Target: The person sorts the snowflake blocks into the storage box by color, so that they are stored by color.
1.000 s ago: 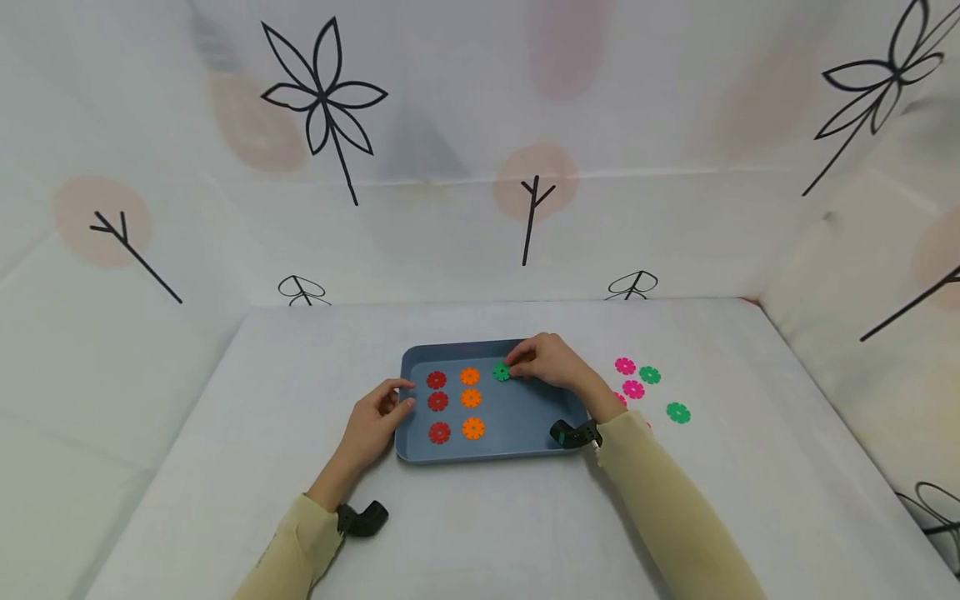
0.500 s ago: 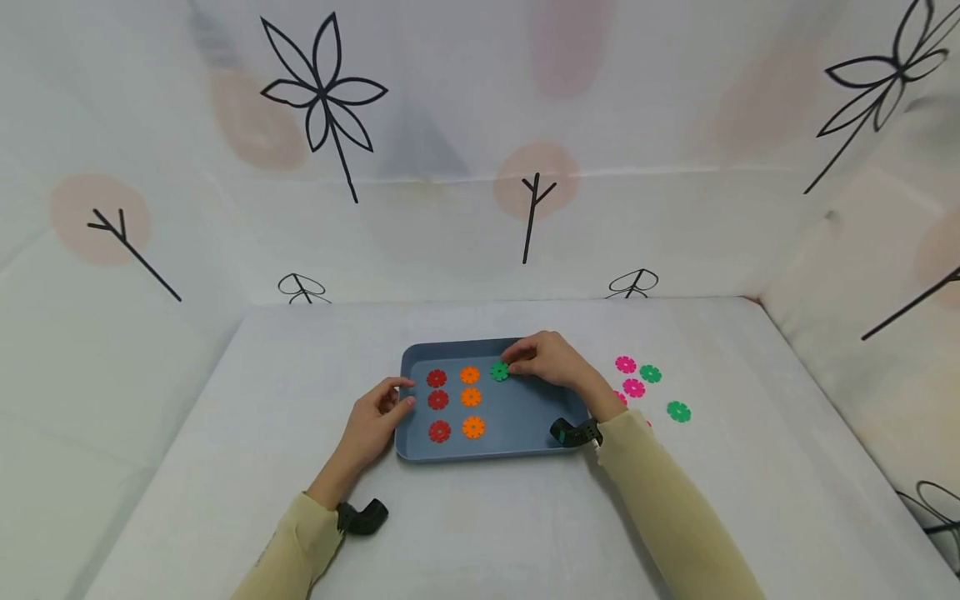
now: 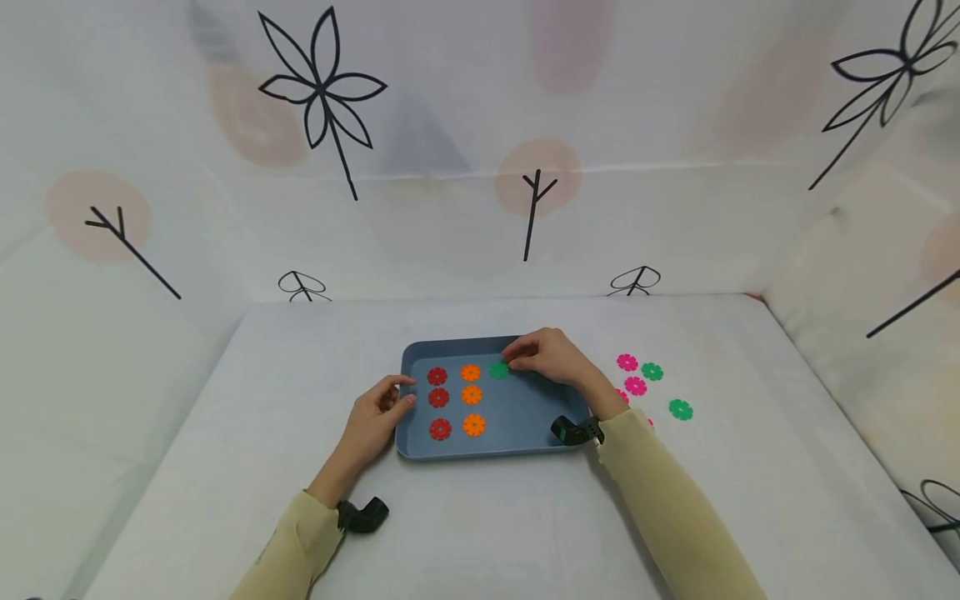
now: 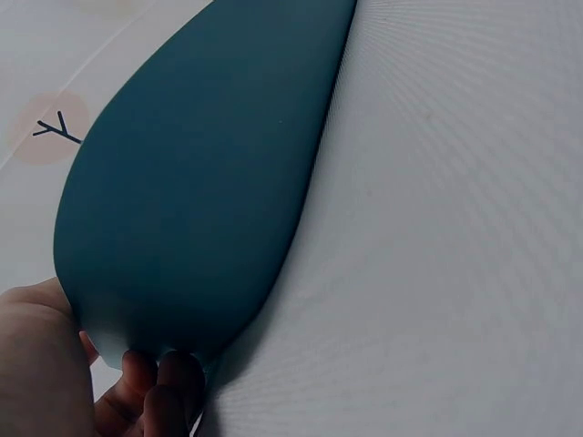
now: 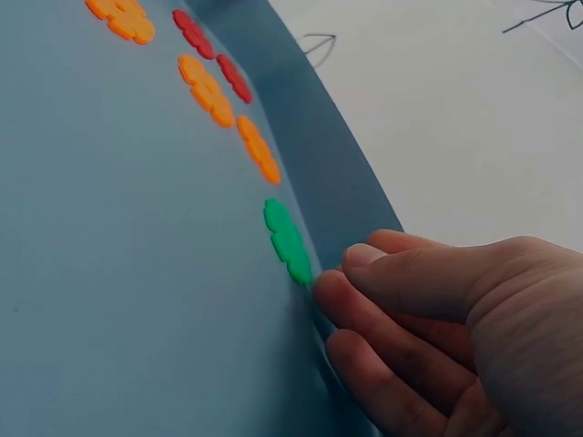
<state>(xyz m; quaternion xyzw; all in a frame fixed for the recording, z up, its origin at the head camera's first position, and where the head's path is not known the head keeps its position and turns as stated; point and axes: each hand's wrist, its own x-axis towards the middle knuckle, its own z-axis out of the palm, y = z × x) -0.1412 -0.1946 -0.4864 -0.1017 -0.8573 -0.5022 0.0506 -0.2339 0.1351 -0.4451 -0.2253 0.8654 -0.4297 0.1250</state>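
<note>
A blue-grey tray (image 3: 525, 429) rests on the table with flat, notched plastic discs in it. Several red discs (image 3: 438, 397) form the left column, with orange discs (image 3: 472, 395) beside them. At the back, right of the orange column, a green disc (image 5: 288, 244) lies flat on the tray floor. My right hand (image 3: 553, 357) is over the tray's back edge, loosely bent fingertips right at the green disc's edge and the thumb apart from it. My left hand (image 3: 372, 421) holds the tray's left rim, thumb and index finger over it; the other fingers (image 4: 166, 410) curl against the side.
On the white table (image 3: 480, 533), right of the tray, lie loose pink discs (image 3: 635, 386) and two green discs (image 3: 681, 409). My right forearm partly hides some pink ones. Printed white cloth walls (image 3: 420, 242) stand behind and at both sides.
The green disc at my right fingertips has shifted slightly left and now lies flat in the tray. My left hand stays at the rim; the head view tilts slightly.
</note>
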